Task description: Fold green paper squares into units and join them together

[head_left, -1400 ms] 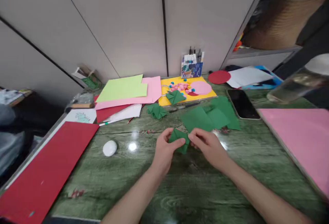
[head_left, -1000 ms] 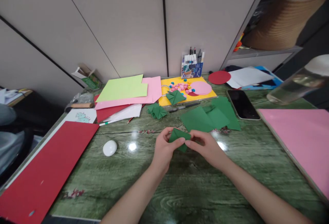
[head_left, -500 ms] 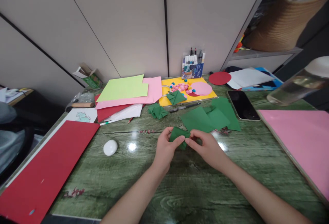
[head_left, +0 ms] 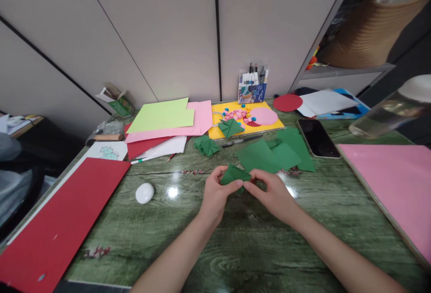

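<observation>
While your left hand (head_left: 214, 194) grips the folded green paper (head_left: 233, 174), thumb across its face, your right hand (head_left: 276, 195) pinches its right end. Head view: piece over the wood-grain table (head_left: 256, 252), nearer you than the loose green sheets (head_left: 257, 156); smartphone (head_left: 318, 137) right of those.

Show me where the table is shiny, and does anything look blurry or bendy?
In the head view, glare whitens the table right of the white round object and beside the right hand; in that view, the bottle leans outward, perhaps from lens stretch, and the held green paper looks soft.
</observation>
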The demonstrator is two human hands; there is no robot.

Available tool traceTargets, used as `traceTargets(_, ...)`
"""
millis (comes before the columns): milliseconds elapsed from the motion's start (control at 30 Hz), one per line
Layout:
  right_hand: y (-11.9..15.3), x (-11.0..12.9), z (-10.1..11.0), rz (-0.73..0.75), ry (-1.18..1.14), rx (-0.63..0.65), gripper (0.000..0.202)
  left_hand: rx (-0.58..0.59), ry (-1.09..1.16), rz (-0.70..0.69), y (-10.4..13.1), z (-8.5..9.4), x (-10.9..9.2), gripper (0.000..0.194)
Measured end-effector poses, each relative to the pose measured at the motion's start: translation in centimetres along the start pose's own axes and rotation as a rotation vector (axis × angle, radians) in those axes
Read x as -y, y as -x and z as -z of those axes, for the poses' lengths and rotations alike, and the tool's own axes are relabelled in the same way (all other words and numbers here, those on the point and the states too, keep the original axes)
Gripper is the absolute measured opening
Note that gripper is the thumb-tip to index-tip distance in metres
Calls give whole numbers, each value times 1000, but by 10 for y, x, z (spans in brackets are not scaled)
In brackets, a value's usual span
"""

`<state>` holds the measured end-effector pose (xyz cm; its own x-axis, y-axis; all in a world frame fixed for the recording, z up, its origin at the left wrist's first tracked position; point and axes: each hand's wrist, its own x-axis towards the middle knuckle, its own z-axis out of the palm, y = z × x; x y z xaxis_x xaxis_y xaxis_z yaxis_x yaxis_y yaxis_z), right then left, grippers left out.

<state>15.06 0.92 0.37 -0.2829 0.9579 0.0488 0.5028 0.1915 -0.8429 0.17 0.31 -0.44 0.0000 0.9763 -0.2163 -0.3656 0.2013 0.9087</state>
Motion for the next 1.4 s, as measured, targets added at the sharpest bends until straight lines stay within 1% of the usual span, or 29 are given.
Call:
traceTargets(100,0,-1,-2,17,34,-27,21,3,-1,-12,1,-1,1,29)
traceTargets(300,0,0,-1,13,20,-3,20,-7,-74,-47,2,-1,2,26)
traceTargets(400,0,0,-1,-1,8,10,19,-18,-75,-33,3,-1,1,29)
traceTargets(533,1,0,0,10,-45,41,19,16,-43,5,4,2,-2,36)
traceTargets(733,1,2,4,67,-147,30,29,60,-35,22,5,3,-8,32)
traceTargets(900,2,3,4,66,-144,20,30,11,-8,11,6,0,-5,29)
traceTargets(1033,3,3,4,97,-79,9,29,4,13,12,6,-1,-3,25)
traceTargets(1167,2,1,5,85,-48,-30,29,-15,38,-13,6,-1,-2,22)
traceTargets(1267,2,0,5,61,-56,-42,29,-35,44,-12,5,0,-3,25)
traceTargets(1400,2,1,3,40,-92,-23,29,-54,71,-1,4,1,-4,31)
